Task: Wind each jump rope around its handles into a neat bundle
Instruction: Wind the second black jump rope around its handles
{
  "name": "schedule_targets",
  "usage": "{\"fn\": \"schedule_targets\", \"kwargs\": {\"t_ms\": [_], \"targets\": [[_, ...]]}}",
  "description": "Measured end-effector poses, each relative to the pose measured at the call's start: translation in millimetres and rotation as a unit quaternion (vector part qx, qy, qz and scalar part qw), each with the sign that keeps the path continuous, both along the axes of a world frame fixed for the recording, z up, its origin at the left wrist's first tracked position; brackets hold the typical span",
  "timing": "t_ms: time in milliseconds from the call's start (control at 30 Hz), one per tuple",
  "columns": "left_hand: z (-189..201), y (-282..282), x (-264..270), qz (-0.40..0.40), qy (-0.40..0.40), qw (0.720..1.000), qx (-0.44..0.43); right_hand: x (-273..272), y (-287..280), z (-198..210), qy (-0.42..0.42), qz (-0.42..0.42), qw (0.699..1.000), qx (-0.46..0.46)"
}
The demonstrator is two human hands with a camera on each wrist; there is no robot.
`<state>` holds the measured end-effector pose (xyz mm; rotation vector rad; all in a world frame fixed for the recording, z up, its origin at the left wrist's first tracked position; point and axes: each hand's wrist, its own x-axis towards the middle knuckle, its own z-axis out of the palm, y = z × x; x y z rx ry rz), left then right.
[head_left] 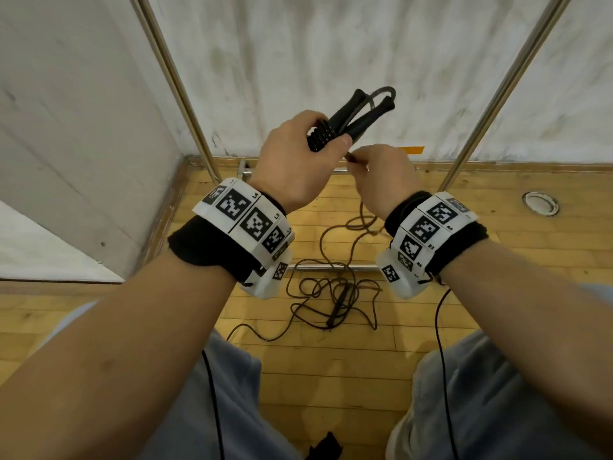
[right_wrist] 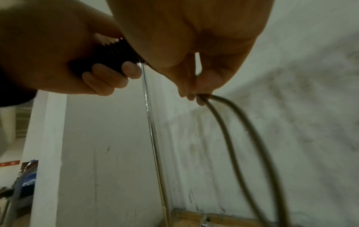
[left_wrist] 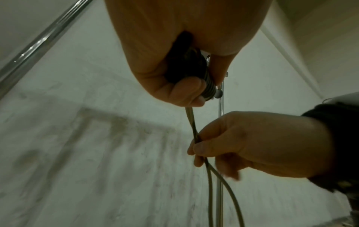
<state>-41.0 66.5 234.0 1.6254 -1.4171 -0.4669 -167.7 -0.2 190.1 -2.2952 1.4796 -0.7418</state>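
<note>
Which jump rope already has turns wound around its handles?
The one in the left hand: its handles carry coils. The other jump rope lies loose and tangled on the floor.

wooden floor (head_left: 331,376), scuffed white wall (head_left: 331,44), metal poles (head_left: 172,81)

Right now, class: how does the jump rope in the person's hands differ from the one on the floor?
The held rope is up in both hands, its handles together; the floor rope lies untouched. The held rope already has coils round its handles; the floor rope sprawls in loose tangles. Both are dark and thin.
</note>
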Motion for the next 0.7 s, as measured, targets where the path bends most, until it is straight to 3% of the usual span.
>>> {"fn": "schedule_targets", "kwargs": {"t_ms": [100, 267, 467, 567, 700], "targets": [[3.5, 2.9, -5.3, -0.037, 0.058, 0.998, 0.004, -0.1, -3.1, 2.3, -0.104, -0.007, 0.991, 0.087], [13.1, 11.3, -6.8, -0.084, 0.141, 0.986, 0.009, 5.1, 10.2, -1.0, -0.208, 0.118, 0.943, 0.231], [20.2, 15.2, 12.9, -0.067, 0.175, 0.982, 0.007, 5.4, 7.8, -4.9, -0.205, 0.142, 0.937, 0.244], [20.3, 12.5, 26.0, -0.024, 0.130, 0.991, -0.014, 7.4, 8.3, 3.7, -0.281, 0.110, 0.925, 0.232], [8.3, 4.6, 38.3, 0.053, -0.028, 0.998, -0.028, 11.6, 15.5, 10.8, -0.283, 0.119, 0.929, 0.208]]}}
